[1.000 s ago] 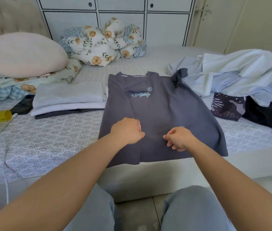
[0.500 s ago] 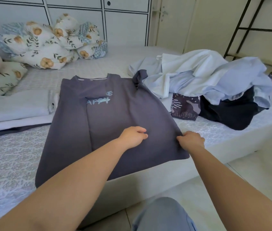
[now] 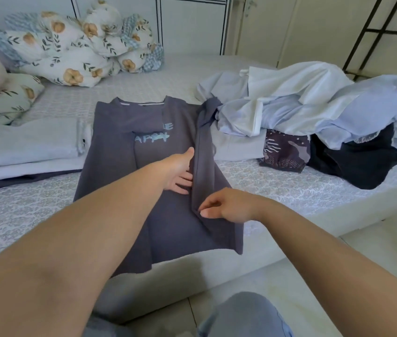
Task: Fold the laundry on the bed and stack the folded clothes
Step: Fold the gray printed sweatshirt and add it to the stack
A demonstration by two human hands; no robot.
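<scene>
One shirt point(image 3: 168, 215), two hands.

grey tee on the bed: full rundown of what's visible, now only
The grey tee is dark grey soft knit with pale blue chest lettering, partly covered by a fold. It lies face up on the bed, collar away, hem over the near edge. The left side is folded in; the right side stands up as a flap. The left hand lies flat on its middle, and the right hand pinches the flap's edge.

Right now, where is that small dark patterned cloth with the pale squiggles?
In the head view the small dark patterned cloth lies on the bed's right side, under the front edge of the pale blue laundry heap, between the grey T-shirt and a black garment.
</scene>
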